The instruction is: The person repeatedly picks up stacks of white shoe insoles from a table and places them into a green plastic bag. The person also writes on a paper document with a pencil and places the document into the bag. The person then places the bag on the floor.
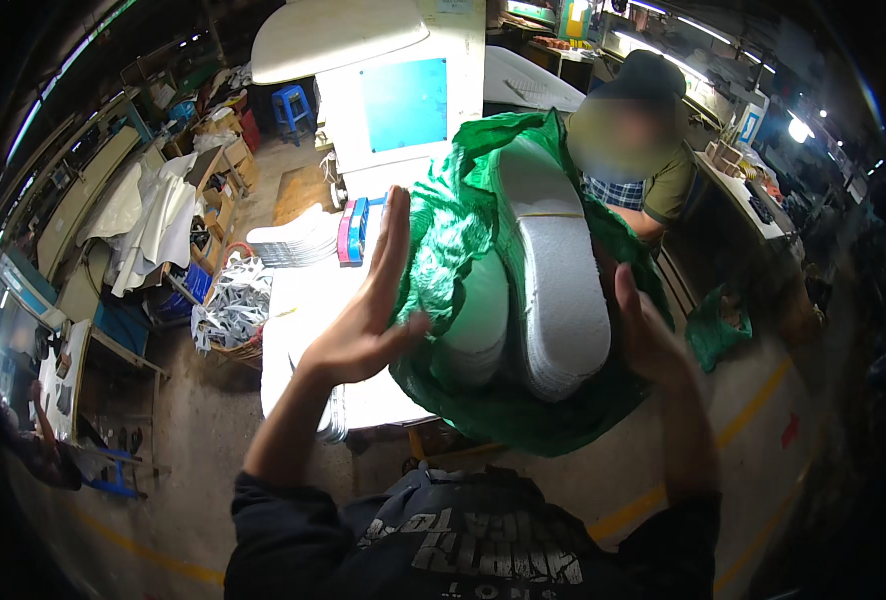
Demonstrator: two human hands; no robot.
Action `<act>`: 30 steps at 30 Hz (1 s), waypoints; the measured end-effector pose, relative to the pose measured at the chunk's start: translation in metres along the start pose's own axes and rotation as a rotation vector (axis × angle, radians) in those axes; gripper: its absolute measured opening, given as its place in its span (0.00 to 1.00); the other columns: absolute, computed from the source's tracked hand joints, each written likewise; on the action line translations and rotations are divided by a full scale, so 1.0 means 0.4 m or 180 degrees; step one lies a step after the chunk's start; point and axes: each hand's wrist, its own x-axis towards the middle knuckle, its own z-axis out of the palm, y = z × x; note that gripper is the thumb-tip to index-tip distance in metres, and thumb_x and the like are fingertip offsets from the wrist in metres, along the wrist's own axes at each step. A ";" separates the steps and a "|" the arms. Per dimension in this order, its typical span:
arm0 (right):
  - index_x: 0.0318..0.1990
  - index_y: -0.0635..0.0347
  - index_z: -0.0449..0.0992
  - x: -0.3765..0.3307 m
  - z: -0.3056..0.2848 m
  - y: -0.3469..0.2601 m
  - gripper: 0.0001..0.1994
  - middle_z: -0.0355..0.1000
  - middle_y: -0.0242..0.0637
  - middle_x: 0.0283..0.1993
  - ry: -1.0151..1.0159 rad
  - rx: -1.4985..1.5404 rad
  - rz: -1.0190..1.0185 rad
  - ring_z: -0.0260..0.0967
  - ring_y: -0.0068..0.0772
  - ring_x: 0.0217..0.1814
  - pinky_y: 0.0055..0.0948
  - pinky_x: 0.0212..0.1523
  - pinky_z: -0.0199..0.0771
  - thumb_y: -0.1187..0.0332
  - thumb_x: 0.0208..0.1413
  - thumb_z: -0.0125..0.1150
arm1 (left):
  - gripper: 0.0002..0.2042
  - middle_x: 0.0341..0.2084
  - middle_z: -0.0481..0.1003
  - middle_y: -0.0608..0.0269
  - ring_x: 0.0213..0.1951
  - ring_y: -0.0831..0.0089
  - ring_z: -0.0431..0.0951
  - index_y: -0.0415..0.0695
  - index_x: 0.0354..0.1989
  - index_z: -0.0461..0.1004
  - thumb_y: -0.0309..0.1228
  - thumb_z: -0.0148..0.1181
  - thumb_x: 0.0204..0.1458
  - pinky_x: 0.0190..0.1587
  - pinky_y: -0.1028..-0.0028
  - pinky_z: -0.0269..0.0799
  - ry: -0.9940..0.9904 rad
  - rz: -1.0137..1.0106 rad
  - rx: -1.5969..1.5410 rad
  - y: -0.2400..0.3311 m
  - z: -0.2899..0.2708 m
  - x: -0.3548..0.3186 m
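Note:
A green plastic bag (553,430) lies wide-mouthed in front of me, at the table's edge. In it are stacks of white shoe insoles; the larger stack (563,290) has a thin band across it, and a smaller stack (475,320) sits to its left, partly covered by the bag. My left hand (368,315) is beside the bag's left side, fingers stretched upward and thumb toward the plastic. At the bag's right side is my right hand (648,330), open along it, with some fingers hard to make out. Neither hand visibly grips anything.
On the white table (293,300) lie another insole stack (298,238) and a pink-and-blue box (353,232). A basket of grey-white scraps (235,305) stands left of it. Across on the right sits a person in a cap (653,190). Another green bag (718,330) lies on the floor.

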 end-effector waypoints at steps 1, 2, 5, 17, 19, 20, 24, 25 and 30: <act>0.64 0.63 0.70 -0.035 -0.052 -0.036 0.35 0.76 0.53 0.52 -0.0253 -0.1073 -0.0420 0.75 0.49 0.55 0.41 0.58 0.70 0.39 0.74 0.34 | 0.52 0.80 0.30 0.41 0.80 0.48 0.25 0.49 0.81 0.43 0.60 0.64 0.55 0.77 0.46 0.32 -0.0528 0.0275 0.0562 0.035 -0.038 0.000; 0.59 0.62 0.75 -0.062 -0.096 -0.068 0.35 0.78 0.54 0.47 -0.0520 -0.2180 -0.0907 0.77 0.52 0.49 0.42 0.54 0.73 0.38 0.73 0.34 | 0.49 0.80 0.41 0.45 0.80 0.44 0.34 0.58 0.79 0.55 0.54 0.74 0.48 0.77 0.43 0.39 -0.1217 0.0380 0.1613 0.068 -0.078 -0.007; 0.32 0.62 0.82 -0.081 -0.208 -0.129 0.26 0.74 0.52 0.27 -0.0725 -0.3127 -0.0518 0.75 0.57 0.40 0.49 0.42 0.72 0.46 0.68 0.54 | 0.45 0.72 0.64 0.55 0.74 0.44 0.59 0.61 0.66 0.74 0.36 0.85 0.32 0.74 0.45 0.58 -0.1900 0.0369 0.1840 0.075 -0.150 0.020; 0.33 0.67 0.75 -0.155 -0.574 -0.289 0.08 0.74 0.49 0.34 0.1962 -0.4234 -0.1577 0.72 0.52 0.35 0.43 0.37 0.70 0.70 0.59 0.64 | 0.15 0.50 0.82 0.60 0.51 0.73 0.80 0.40 0.59 0.76 0.26 0.60 0.65 0.57 0.67 0.75 -0.0078 0.0506 0.1148 0.197 -0.354 0.184; 0.35 0.67 0.77 -0.181 -0.612 -0.278 0.07 0.75 0.49 0.33 0.1796 -0.4378 -0.2401 0.73 0.52 0.33 0.43 0.36 0.70 0.70 0.60 0.63 | 0.16 0.50 0.81 0.60 0.52 0.73 0.79 0.40 0.60 0.75 0.27 0.60 0.66 0.57 0.67 0.75 0.0141 0.0166 0.1018 0.204 -0.353 0.155; 0.36 0.67 0.78 -0.200 -0.626 -0.265 0.07 0.75 0.49 0.32 0.1711 -0.4379 -0.2839 0.74 0.51 0.31 0.43 0.35 0.71 0.70 0.61 0.63 | 0.16 0.50 0.81 0.60 0.52 0.73 0.79 0.40 0.61 0.74 0.27 0.59 0.66 0.57 0.68 0.75 0.0325 0.0253 0.0949 0.212 -0.347 0.137; 0.40 0.65 0.80 -0.273 -0.688 -0.237 0.07 0.79 0.48 0.38 0.2358 -0.4497 -0.3361 0.78 0.51 0.40 0.44 0.44 0.76 0.70 0.61 0.63 | 0.18 0.49 0.80 0.59 0.52 0.72 0.79 0.41 0.62 0.73 0.28 0.61 0.65 0.56 0.68 0.76 0.0034 0.0265 0.1046 0.310 -0.285 0.040; 0.40 0.65 0.80 -0.296 -0.699 -0.235 0.07 0.80 0.48 0.40 0.2441 -0.4602 -0.3627 0.79 0.52 0.42 0.45 0.46 0.77 0.70 0.61 0.63 | 0.17 0.49 0.80 0.59 0.51 0.72 0.79 0.41 0.61 0.74 0.28 0.62 0.64 0.57 0.68 0.76 0.0118 0.0182 0.1210 0.350 -0.264 0.021; 0.42 0.65 0.80 -0.484 -0.694 -0.202 0.09 0.80 0.50 0.45 0.2805 -0.4803 -0.3906 0.78 0.56 0.51 0.51 0.57 0.76 0.68 0.64 0.60 | 0.11 0.16 0.72 0.64 0.19 0.71 0.76 0.45 0.26 0.77 0.35 0.69 0.56 0.22 0.66 0.68 -0.0091 0.1022 0.3225 0.570 -0.185 -0.062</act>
